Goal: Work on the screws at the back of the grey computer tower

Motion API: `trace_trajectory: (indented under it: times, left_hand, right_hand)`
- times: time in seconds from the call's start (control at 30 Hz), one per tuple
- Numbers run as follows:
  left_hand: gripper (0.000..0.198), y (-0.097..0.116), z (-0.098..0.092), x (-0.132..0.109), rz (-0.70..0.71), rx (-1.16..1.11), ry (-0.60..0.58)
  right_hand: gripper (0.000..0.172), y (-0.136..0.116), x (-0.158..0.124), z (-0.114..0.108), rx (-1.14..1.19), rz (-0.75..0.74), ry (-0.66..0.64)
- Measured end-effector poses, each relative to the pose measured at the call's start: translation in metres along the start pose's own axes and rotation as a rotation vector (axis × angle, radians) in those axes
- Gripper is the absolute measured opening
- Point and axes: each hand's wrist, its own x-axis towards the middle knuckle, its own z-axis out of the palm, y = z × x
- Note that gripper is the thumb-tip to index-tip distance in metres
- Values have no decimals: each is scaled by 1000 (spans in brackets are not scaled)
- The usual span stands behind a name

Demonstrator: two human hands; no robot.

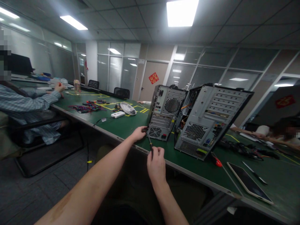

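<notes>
My right hand (156, 161) is closed around the dark handle of a screwdriver (151, 144). Its thin shaft points up at the lower left edge of the back of a computer tower (164, 106), left of the power supply fan. At that same bottom corner, my left hand (139, 133) has its fingers drawn together by a small dark part; what they pinch is hard to make out. To the right stands a second, larger computer tower (208, 122), tilted in view, its rear slots and ports facing me.
Right of the towers lie a red-handled tool (217, 162), a tablet (249, 182), a pen-like tool (255, 172) and black cables (248, 148). Leftward are coloured wires (87, 107), a white power bank (117, 115) and a small fan (128, 108). People sit at both sides.
</notes>
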Motion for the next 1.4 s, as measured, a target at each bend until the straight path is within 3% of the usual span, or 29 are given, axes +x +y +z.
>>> trace_trajectory:
  times: [0.4,1.4]
  left_hand:
    - [64,-9,-1,4,11,-17,-4]
    - [62,3,0,0,-1,108,-48]
  right_hand:
    - [22,6,4,-5,29,3,1]
    - [18,7,9,-17,109,34,15]
